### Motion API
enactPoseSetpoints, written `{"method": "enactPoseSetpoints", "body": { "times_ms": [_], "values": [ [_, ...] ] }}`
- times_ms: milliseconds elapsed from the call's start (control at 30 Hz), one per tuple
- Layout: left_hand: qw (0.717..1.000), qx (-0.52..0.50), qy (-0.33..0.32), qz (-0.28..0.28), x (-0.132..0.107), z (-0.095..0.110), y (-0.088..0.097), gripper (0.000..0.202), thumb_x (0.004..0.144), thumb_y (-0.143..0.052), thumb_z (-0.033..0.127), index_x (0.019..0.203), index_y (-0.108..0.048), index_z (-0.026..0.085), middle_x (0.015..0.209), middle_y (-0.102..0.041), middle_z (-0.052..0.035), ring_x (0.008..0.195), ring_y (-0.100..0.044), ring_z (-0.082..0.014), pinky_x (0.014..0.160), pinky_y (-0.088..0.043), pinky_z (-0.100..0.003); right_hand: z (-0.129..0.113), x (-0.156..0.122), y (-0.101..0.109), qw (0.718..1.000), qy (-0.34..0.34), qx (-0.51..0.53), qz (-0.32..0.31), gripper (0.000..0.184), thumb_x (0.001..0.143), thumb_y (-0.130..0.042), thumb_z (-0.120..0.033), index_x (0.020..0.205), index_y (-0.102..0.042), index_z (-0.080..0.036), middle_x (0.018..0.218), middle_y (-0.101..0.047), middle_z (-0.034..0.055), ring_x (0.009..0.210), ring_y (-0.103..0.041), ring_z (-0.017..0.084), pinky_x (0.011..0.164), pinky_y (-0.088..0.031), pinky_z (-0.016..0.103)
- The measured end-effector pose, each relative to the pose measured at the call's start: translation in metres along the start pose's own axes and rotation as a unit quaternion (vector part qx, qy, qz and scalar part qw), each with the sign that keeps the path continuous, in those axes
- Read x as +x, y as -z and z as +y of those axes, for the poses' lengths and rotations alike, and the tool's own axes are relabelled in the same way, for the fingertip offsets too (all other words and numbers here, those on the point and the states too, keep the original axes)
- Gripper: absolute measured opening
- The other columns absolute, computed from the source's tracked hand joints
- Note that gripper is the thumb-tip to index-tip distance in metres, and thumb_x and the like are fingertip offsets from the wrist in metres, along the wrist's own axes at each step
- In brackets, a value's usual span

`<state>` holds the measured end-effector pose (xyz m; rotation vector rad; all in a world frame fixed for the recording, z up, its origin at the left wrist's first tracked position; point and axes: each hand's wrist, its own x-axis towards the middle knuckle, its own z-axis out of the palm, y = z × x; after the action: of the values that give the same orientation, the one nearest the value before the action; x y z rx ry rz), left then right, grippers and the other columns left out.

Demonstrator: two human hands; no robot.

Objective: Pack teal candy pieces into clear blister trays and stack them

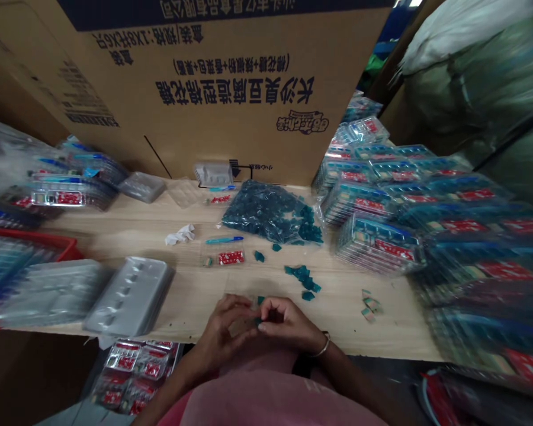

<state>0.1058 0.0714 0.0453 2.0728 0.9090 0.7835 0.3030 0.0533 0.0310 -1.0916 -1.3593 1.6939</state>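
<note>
Teal and angular, a small piece (258,321) shows at the tabletop's (377,331) near edge, pinched in the right hand's (288,320) grip; the left hand (231,325) curls beside it, its grip unclear. Similar flat chips (302,277) lie beyond, near a crinkled clear plastic bag (266,212).

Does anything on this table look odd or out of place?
A few things. The lettering on the large cardboard box appears upside down. A crumpled white scrap lies loose on the table, like litter. Several teal pieces lie scattered outside the clear bag, perhaps spilled or tipped out deliberately.
</note>
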Motion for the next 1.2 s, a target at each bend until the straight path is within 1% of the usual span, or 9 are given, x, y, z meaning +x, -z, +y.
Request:
{"method": "enactPoseSetpoints", "body": {
  "times_ms": [67, 167, 267, 400, 833, 900, 1067, 1133, 1200],
  "values": [
    [0.996, 0.083, -0.009, 0.019, 0.0, -0.014, 0.006, 0.028, 0.075, -0.064, 0.027, 0.102, -0.06, 0.02, 0.109, -0.06, -0.0102, 0.104, -0.053, -0.0241, 0.087, -0.044, -0.039, 0.001, 0.006, 0.004, 0.981, 0.07, -0.17, 0.06, 0.012, 0.076, -0.063, -0.025, 0.075, -0.052, -0.018, 0.074, -0.053, -0.001, 0.069, -0.049, 0.012, 0.063, -0.039, 0.024],
    [0.988, 0.15, -0.012, 0.017, 0.0, -0.035, 0.006, 0.021, 0.075, -0.061, 0.02, 0.096, -0.06, 0.019, 0.099, -0.062, -0.008, 0.095, -0.055, -0.0222, 0.084, -0.044, -0.037, 0.002, 0.023, 0.007, 0.907, 0.159, -0.385, 0.064, 0.007, 0.078, -0.059, -0.013, 0.076, -0.055, -0.018, 0.081, -0.056, 0.0026, 0.079, -0.051, 0.016, 0.073, -0.04, 0.028],
    [0.986, 0.166, -0.003, 0.001, 0.001, -0.044, -0.003, 0.015, 0.077, -0.056, 0.015, 0.091, -0.059, 0.019, 0.089, -0.063, -0.0057, 0.086, -0.055, -0.0197, 0.077, -0.044, -0.034, 0.004, 0.034, 0.005, 0.861, 0.183, -0.474, 0.034, 0.006, 0.079, -0.06, -0.014, 0.078, -0.056, -0.018, 0.081, -0.058, 0.0031, 0.08, -0.051, 0.017, 0.073, -0.04, 0.028],
    [0.984, 0.176, 0.005, 0.006, 0.001, -0.043, -0.01, 0.013, 0.081, -0.05, 0.014, 0.088, -0.06, 0.019, 0.085, -0.063, -0.0052, 0.081, -0.054, -0.0188, 0.073, -0.043, -0.032, 0.007, 0.033, 0.002, 0.829, 0.197, -0.522, 0.026, 0.003, 0.08, -0.061, -0.017, 0.079, -0.058, -0.018, 0.081, -0.058, 0.0031, 0.079, -0.05, 0.017, 0.074, -0.039, 0.03],
    [0.98, 0.196, 0.016, 0.001, 0.002, -0.042, -0.017, 0.013, 0.082, -0.051, 0.017, 0.088, -0.062, 0.02, 0.085, -0.063, -0.0053, 0.081, -0.053, -0.0184, 0.073, -0.041, -0.032, 0.014, 0.03, 0.015, 0.945, 0.1, -0.308, 0.049, 0.007, 0.071, -0.066, -0.011, 0.074, -0.065, -0.017, 0.072, -0.064, 0.0002, 0.069, -0.059, 0.013, 0.063, -0.042, 0.022],
    [0.981, 0.193, 0.019, 0.002, 0.003, -0.042, -0.019, 0.013, 0.082, -0.05, 0.017, 0.087, -0.062, 0.019, 0.084, -0.062, -0.0054, 0.08, -0.053, -0.0181, 0.073, -0.041, -0.032, 0.011, 0.029, 0.016, 0.936, 0.111, -0.332, 0.035, 0.007, 0.073, -0.066, -0.011, 0.075, -0.065, -0.018, 0.074, -0.065, 0.0002, 0.071, -0.059, 0.013, 0.065, -0.042, 0.023],
    [0.983, 0.185, 0.022, 0.01, 0.006, -0.041, -0.022, 0.014, 0.082, -0.049, 0.016, 0.085, -0.062, 0.019, 0.083, -0.062, -0.0057, 0.079, -0.052, -0.0186, 0.073, -0.042, -0.033, 0.008, 0.025, 0.013, 0.845, 0.194, -0.498, 0.007, 0.006, 0.08, -0.06, -0.015, 0.075, -0.061, -0.019, 0.076, -0.064, 0.0028, 0.075, -0.056, 0.017, 0.08, -0.039, 0.034],
    [0.984, 0.174, 0.023, 0.023, 0.005, -0.036, -0.021, 0.013, 0.081, -0.05, 0.017, 0.085, -0.063, 0.019, 0.083, -0.062, -0.0062, 0.079, -0.053, -0.0192, 0.072, -0.042, -0.033, 0.008, 0.022, 0.012, 0.842, 0.212, -0.495, 0.027, 0.009, 0.082, -0.058, -0.016, 0.073, -0.059, -0.019, 0.075, -0.063, 0.0028, 0.074, -0.055, 0.016, 0.081, -0.038, 0.034],
    [0.987, 0.145, 0.031, 0.06, 0.004, -0.027, -0.019, 0.013, 0.079, -0.054, 0.02, 0.087, -0.064, 0.019, 0.087, -0.063, -0.0071, 0.081, -0.053, -0.02, 0.074, -0.042, -0.035, 0.005, 0.019, 0.011, 0.865, 0.219, -0.445, 0.078, 0.008, 0.081, -0.058, -0.018, 0.073, -0.058, -0.02, 0.074, -0.062, 0.0026, 0.074, -0.055, 0.016, 0.077, -0.04, 0.032]
  ]
}}
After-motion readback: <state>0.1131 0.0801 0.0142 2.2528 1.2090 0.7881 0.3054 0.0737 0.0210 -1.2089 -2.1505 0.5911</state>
